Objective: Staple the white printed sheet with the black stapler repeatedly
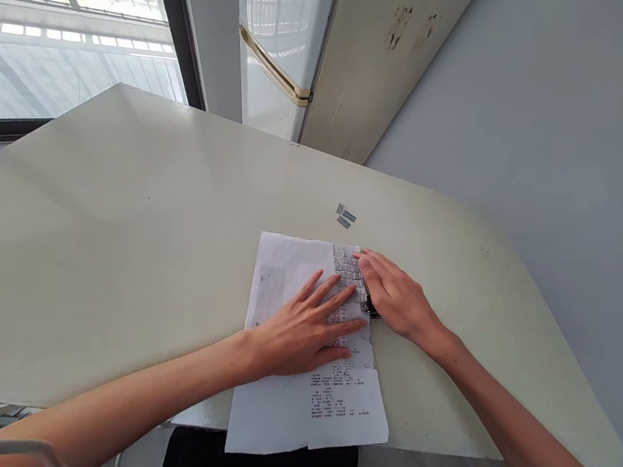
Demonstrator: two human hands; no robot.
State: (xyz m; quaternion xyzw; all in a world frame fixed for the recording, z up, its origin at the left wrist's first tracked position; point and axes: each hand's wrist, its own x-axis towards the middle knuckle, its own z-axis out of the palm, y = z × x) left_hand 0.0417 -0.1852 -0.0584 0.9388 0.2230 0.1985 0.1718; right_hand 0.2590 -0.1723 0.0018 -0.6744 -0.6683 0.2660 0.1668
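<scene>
Printed sheets of white paper (273,416) lie on the table, overlapping its front edge. Rows of small metallic staples (346,261) cover a strip at the paper's upper right. My left hand (303,334) rests flat on the sheets with its fingers spread, hiding part of the printing. At the right edge of the paper, my right hand (397,296) is closed over a black stapler (372,309). Most of that stapler is hidden beneath the palm and fingers. Beyond the paper's top edge lie a few short grey staple strips (346,216).
The pale table (147,245) spreads out on both sides of the paper. Behind it stands a refrigerator (288,43) with a beige handle. A window (70,26) is at the left, and a grey wall (554,126) borders the right side.
</scene>
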